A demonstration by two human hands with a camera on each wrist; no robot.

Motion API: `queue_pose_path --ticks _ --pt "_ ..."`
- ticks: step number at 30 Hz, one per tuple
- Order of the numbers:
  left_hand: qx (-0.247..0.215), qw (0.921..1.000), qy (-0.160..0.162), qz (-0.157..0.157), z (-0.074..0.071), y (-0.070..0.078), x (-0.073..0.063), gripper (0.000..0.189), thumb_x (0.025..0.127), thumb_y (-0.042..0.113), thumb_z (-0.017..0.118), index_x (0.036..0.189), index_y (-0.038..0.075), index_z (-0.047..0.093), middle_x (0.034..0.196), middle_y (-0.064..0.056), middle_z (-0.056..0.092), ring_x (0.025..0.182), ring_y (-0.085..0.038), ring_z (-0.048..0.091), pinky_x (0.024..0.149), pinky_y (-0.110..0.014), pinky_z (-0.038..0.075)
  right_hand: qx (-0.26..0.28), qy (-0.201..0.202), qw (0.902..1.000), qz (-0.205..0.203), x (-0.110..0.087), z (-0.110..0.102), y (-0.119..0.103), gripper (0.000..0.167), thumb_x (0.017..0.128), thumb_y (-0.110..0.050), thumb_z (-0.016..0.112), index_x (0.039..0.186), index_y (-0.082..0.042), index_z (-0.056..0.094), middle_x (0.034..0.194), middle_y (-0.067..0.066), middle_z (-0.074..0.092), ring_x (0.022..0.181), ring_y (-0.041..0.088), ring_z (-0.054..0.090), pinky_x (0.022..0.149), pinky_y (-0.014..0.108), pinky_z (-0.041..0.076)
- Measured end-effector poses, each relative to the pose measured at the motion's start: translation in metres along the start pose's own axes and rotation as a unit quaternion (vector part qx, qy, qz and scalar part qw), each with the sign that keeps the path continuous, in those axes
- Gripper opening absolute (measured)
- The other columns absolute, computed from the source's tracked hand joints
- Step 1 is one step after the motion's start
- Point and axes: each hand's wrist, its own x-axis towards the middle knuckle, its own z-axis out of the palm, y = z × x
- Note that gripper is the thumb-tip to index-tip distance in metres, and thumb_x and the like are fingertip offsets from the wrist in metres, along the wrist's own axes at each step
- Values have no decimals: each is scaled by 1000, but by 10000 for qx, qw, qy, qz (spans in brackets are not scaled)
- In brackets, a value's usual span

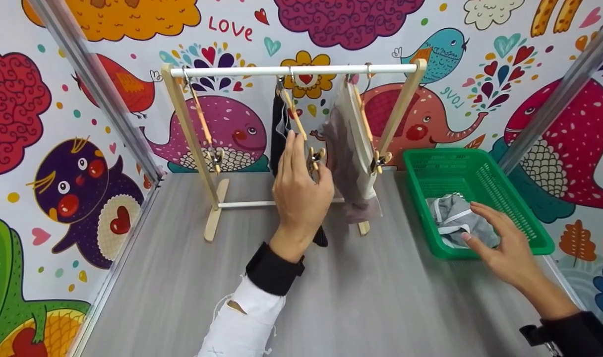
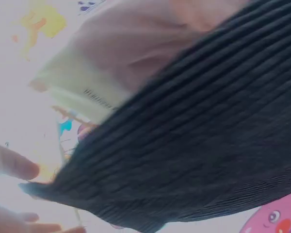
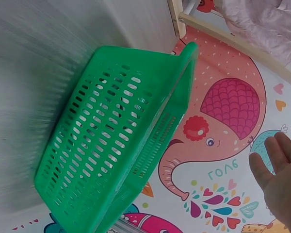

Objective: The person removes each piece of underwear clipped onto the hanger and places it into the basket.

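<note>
My left hand is raised at the middle of the rack, its fingers stretched upward beside a wooden clip hanger. From that hanger hangs a black ribbed garment, largely hidden behind the hand in the head view. In the left wrist view, the thumb and fingers are near one corner of the black cloth; whether they touch it I cannot tell. My right hand hovers at the front of the green basket, fingers spread and slightly bent, beside a grey cloth with white trim inside.
The wooden rack has a white top rail. A mauve and cream garment hangs on a clip hanger at the right. Another clip hanger hangs at the left. A cartoon-printed wall stands behind the grey table.
</note>
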Motion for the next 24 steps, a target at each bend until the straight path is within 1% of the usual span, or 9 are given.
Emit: queue_pose_path --ticks 4,8,10,12,16,18,22,23,24 --pt "-11 9989 -218 -421 -3 3 10 53 91 7 74 141 -5 60 146 -21 60 125 -32 66 95 -47 59 38 18 10000 -26 -1 0 0 61 94 -11 76 151 -11 55 152 24 50 133 -16 31 101 84 30" --pt "56 9977 -350 -582 0 2 14 47 95 9 72 139 -5 62 145 -22 61 121 -34 68 90 -47 61 13 24 10000 17 -3 1 -1 62 94 -11 76 152 -12 54 152 24 50 131 -17 31 99 84 32" --pt "18 9974 -355 -621 2 0 16 45 96 8 70 138 -5 62 144 -22 61 121 -35 68 91 -48 60 23 29 10000 36 -4 1 -2 62 94 -11 76 152 -13 54 153 23 50 130 -17 31 99 85 32" --pt "-18 9975 -283 -655 5 -3 17 43 97 6 70 138 -5 63 139 -22 65 116 -35 71 88 -48 61 24 69 10000 4 -4 2 -3 63 93 -9 77 151 -12 55 152 22 51 130 -16 32 99 84 33" --pt "-186 9963 -91 -830 7 -11 20 43 95 4 73 135 -6 62 120 -21 73 97 -36 75 77 -49 61 77 124 9998 -109 -5 5 -3 63 90 -6 78 150 -10 57 151 20 54 133 -14 33 99 85 32" --pt "-337 9943 -117 -1000 7 -15 21 44 96 6 73 136 -7 60 113 -21 74 90 -37 74 72 -49 61 108 155 9998 -117 -6 6 -2 64 89 -5 79 149 -11 58 152 13 54 133 -13 34 99 85 32" --pt "-702 9875 -328 -1373 6 -21 21 39 99 8 69 134 -8 61 109 -22 75 87 -34 74 70 -47 60 108 206 9997 -112 -7 6 -2 64 89 -4 80 149 -11 58 152 -11 52 133 -13 35 98 84 34" --pt "-757 9864 -353 -1412 6 -22 21 35 101 9 68 132 -8 63 108 -22 75 85 -33 74 69 -46 60 106 219 9996 -132 -7 6 -1 64 88 -4 80 148 -11 58 151 -14 50 133 -12 35 100 82 34" --pt "-805 9858 -358 -1430 6 -23 20 32 102 8 66 129 -7 65 106 -21 76 82 -32 74 67 -45 60 73 238 9996 -165 -8 7 -1 64 88 -3 80 148 -11 58 150 -16 50 134 -12 36 107 74 37"
